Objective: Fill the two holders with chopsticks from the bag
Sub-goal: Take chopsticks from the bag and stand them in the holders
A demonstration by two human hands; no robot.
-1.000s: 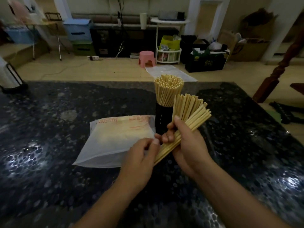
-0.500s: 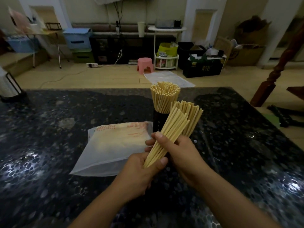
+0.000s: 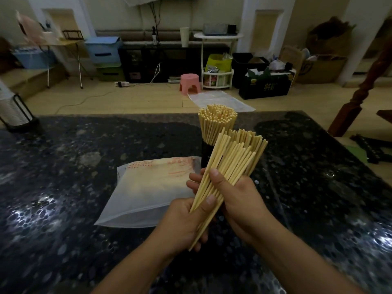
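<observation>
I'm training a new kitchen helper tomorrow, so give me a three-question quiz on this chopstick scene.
1. True or false: the bag lies flat on the dark table.
2. Which hands grip the loose bundle of chopsticks? A) left hand only B) right hand only C) both
3. Fill in: the far holder is ____ with chopsticks.

Key: 1 true. 2 C: the left hand and the right hand both grip it. 3 packed full.
</observation>
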